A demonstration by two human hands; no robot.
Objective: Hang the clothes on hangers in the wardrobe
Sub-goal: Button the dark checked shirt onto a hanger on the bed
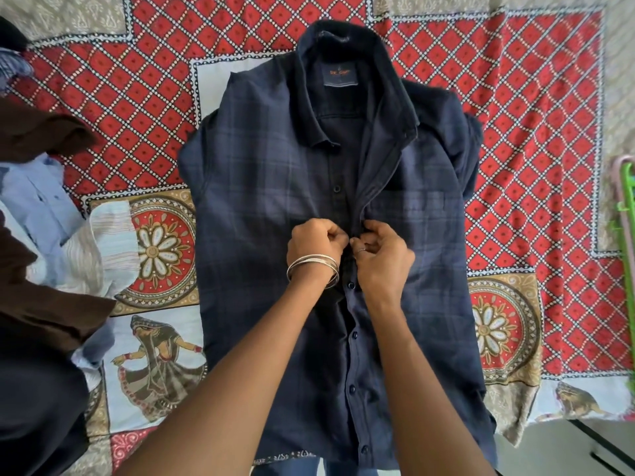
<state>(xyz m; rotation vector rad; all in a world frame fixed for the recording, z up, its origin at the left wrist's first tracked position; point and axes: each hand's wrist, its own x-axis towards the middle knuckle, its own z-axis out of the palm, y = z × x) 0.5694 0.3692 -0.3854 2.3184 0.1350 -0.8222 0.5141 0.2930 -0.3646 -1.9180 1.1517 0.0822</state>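
Navy checked shirt [261,187] lies flat, front up, mid-bedspread [515,132]. Left hand [314,247] and right hand [383,250] each pinch a placket edge at mid-chest, fingers curled. Buttoning likely goes best holding both edges taut and aligned. Green hanger [626,201] waits far right; other clothes [41,207] lie left.

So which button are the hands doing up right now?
The one hidden between the left hand and right hand, midway up the navy shirt. The buttons below look fastened; those above sit beside the open placket.
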